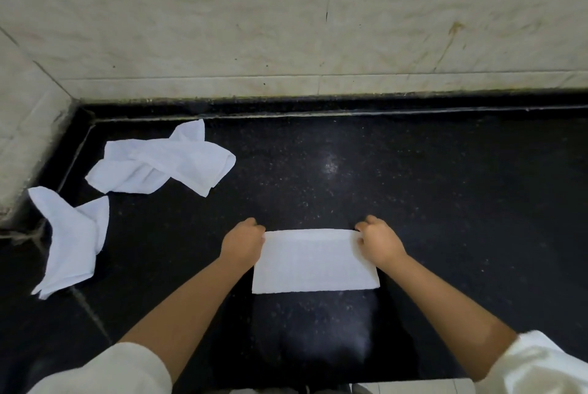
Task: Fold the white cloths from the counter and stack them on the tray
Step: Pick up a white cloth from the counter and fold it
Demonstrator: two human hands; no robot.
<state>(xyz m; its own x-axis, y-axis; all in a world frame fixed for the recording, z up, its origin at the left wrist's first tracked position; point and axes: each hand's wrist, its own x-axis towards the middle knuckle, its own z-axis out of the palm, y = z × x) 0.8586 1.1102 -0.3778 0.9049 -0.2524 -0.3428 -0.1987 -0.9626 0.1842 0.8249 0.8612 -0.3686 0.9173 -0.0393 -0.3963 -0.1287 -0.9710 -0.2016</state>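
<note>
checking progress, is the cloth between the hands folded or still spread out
Folded: the cloth lies as a neat flat rectangle, both hands pinching its far corners.

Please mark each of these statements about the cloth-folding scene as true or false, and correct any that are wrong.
1. Both hands hold the far corners of one flat cloth. True: the left hand and right hand each pinch a far corner of the folded cloth.
2. The counter is white. False: the counter is black and speckled.
3. Two crumpled cloths lie to the left. True: one crumpled cloth lies near the wall, another crumpled cloth nearer the left edge.
4. A tray with stacked cloths sits beside the hands. False: no tray is in view.
5. The held cloth is bunched into a ball. False: it lies flat, as a rectangle.
</note>
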